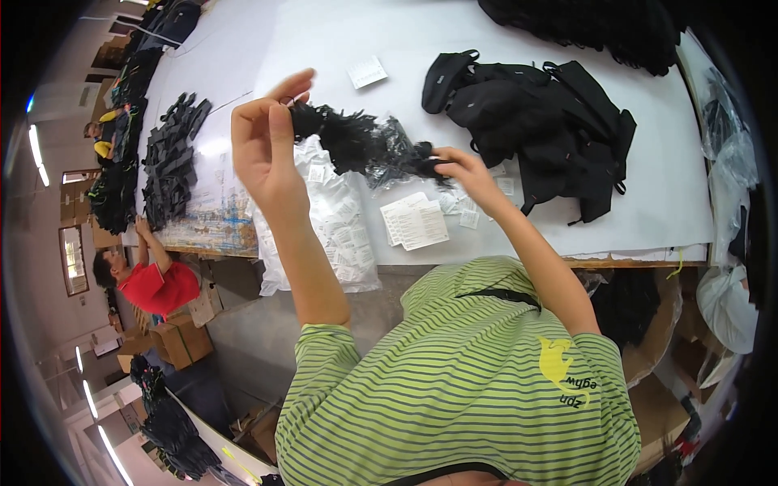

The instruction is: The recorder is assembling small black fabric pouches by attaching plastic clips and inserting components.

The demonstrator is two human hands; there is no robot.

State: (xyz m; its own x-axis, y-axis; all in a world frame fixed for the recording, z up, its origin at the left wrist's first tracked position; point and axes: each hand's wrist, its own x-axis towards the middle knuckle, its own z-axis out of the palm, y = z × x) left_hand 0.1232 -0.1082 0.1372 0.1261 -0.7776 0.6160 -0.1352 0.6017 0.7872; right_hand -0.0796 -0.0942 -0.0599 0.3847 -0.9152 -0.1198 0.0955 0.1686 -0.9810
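My left hand (pixel 271 150) is raised over the table, thumb and fingers closed on one end of a bundle of black cords (pixel 340 136). At the other end, my right hand (pixel 470 176) pinches the black strands. The bundle hangs stretched between both hands, a crinkled clear plastic wrap (pixel 391 150) around or against its right part. Beneath it sits a clear bag full of small white tags (pixel 340 235). A few printed white cards (pixel 416 220) lie beside that bag, with small loose tags (pixel 468 217) near my right hand.
Black fabric bags (pixel 527 109) are heaped at the right on the white table (pixel 267 49). One white card (pixel 368 72) lies farther back, near a dark pile (pixel 592 28). Dark strap pieces (pixel 174 162) cover the left. A person in red (pixel 162 283) works there.
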